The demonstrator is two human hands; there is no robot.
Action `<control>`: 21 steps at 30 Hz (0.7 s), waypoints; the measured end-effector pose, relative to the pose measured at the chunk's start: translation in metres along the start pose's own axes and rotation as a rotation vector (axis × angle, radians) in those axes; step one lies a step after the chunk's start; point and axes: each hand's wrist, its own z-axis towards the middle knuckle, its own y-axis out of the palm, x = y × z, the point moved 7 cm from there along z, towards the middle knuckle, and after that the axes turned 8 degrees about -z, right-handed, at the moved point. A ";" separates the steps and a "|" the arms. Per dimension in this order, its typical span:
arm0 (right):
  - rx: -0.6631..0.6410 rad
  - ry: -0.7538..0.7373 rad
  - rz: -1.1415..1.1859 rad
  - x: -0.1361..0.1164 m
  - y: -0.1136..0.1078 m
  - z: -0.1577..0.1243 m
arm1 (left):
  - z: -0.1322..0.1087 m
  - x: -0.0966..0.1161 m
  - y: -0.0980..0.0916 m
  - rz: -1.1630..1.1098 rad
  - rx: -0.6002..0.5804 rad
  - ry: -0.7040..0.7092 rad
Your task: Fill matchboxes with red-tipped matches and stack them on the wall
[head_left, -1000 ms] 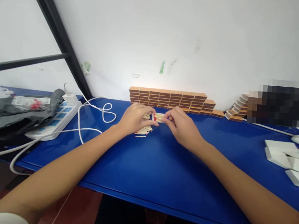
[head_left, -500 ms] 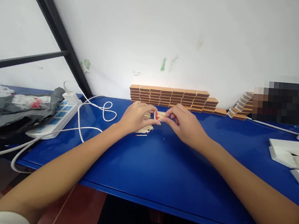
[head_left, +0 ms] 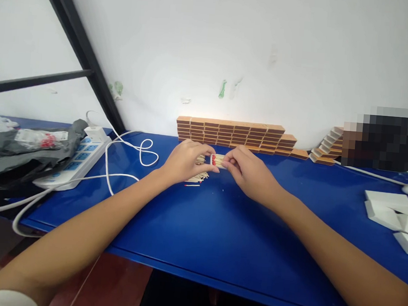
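Your left hand (head_left: 185, 163) and your right hand (head_left: 249, 174) meet just in front of the wall of brown boxes (head_left: 233, 134). Between them is a little tray of matches (head_left: 218, 160) (the red tips show at its left end). The grip of each hand is narrow and pinches one end of the tray, so the tray lies right between your fingertips, over the blue counter (head_left: 219, 229). A pile of loose matches (head_left: 198, 176) lies under your left hand, also in front of the wall. A white power strip (head_left: 78, 159) lies well to the left of the wall.
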 end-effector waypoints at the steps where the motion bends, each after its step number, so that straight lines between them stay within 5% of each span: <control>1: 0.008 0.003 -0.001 -0.001 -0.001 0.000 | 0.000 0.000 0.001 0.000 -0.005 0.004; 12: 0.207 -0.040 0.037 -0.018 -0.015 -0.003 | 0.001 -0.011 -0.009 0.078 0.081 -0.088; 21: -0.134 -0.078 0.043 -0.055 0.037 -0.011 | -0.001 -0.022 -0.012 0.146 0.090 -0.192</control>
